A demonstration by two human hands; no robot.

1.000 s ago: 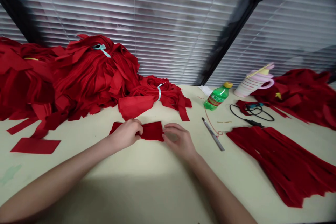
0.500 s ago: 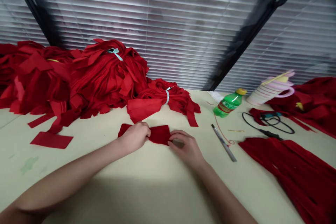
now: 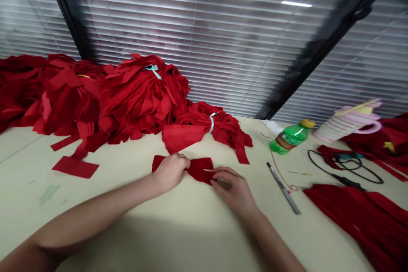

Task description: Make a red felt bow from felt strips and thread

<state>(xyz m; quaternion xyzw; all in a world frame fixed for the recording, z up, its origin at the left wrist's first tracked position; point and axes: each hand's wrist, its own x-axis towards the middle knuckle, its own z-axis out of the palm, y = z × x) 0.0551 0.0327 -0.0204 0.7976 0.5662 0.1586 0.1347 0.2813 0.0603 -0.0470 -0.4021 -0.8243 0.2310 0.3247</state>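
Note:
A small strip of red fabric lies on the pale table between my hands. My left hand is closed over its left-middle part, fingers bunched on the cloth, hiding some of it. With thumb and fingertips, my right hand pinches the lower right corner. A narrow pale gap splits the strip's right end beside those fingertips. Just beyond it sits a bundle of red fabric strips bound with a light blue tie.
Large heaps of red strips line the back left, near a loose red piece. On the right are a green bottle, a grey blade-like tool, a black cable, a striped mug and dark red fabric.
My view has shifted, so everything sits further right and slightly lower. At the strip's right end a gap has opened, its lower part drawn down by my right fingers. My left hand keeps its hold.

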